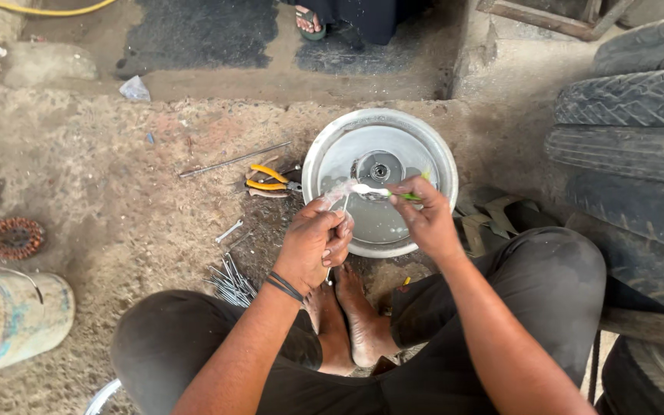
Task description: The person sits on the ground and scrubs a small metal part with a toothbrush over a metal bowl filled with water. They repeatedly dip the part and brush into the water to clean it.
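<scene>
Bare dirt floor (117, 192) of a workshop, seen from above by a squatting person; stacked tyres (632, 131) stand at 3 o'clock and a worn bucket (9, 323) lies at 8 o'clock. At centre, a round metal basin (432, 150) holds shallow cloudy liquid and a small metal part with a central hole. The left hand (313, 246) is closed around a thin metal rod (343, 207), pinching it upright over the basin's near rim at about 6 o'clock. The right hand (424, 219) grips a toothbrush (382, 190) with a green handle, its bristle head touching the rod's upper end; a wet blur surrounds the contact. Yellow-handled pliers (270, 180) lie just beside the basin at 9 o'clock, and a bundle of similar rods (232, 284) rests near the left knee. To scrub well, judging from this pose, the rod is best kept over the liquid so that drips fall back in, turned between the fingers so every side meets the bristles, and brushed in short strokes along its length.
</scene>
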